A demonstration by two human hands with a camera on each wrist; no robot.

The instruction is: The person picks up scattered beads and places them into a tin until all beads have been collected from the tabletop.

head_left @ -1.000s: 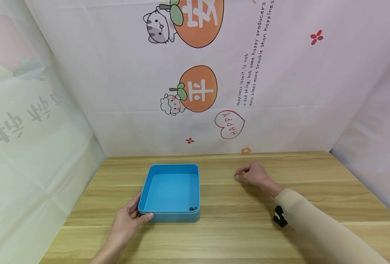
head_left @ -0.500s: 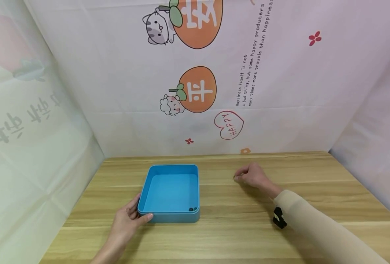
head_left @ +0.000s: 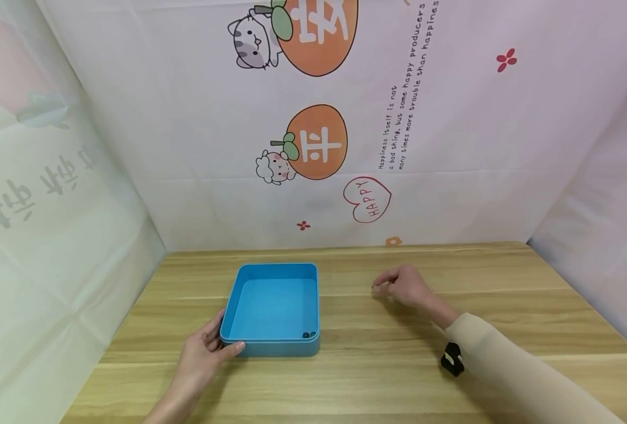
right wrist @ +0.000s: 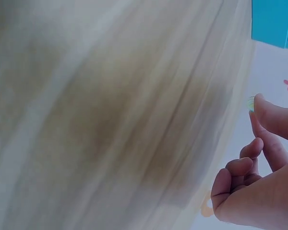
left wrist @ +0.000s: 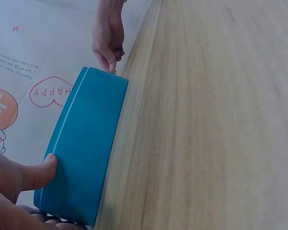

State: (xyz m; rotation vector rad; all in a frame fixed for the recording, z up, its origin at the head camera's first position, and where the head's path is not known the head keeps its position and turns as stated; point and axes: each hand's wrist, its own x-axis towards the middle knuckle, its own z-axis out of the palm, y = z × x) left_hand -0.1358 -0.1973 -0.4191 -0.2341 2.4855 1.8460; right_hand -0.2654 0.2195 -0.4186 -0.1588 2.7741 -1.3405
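A shallow blue box (head_left: 276,348) with an open top stands on the wooden table. My left hand (head_left: 199,356) grips its near left corner, the thumb on the front wall and the fingers round the side. Small dark round marbles (head_left: 306,335) lie inside, in the box's near right corner. To the right of the box, my right hand (head_left: 406,287) is held over the table. Between its thumb and index finger it pinches a small see-through greenish marble (right wrist: 251,103), partly covered by the thumb in the right wrist view. The other fingers are curled.
Printed white cloth (head_left: 441,206) hangs behind the table, with more cloth along the left and right sides. A black device (head_left: 452,359) is strapped at the right wrist. Bare wood table (head_left: 366,377) extends in front of the box and between the hands.
My right hand has shifted slightly left and toward me, with the marble pinched. The left hand and the box stay in place.
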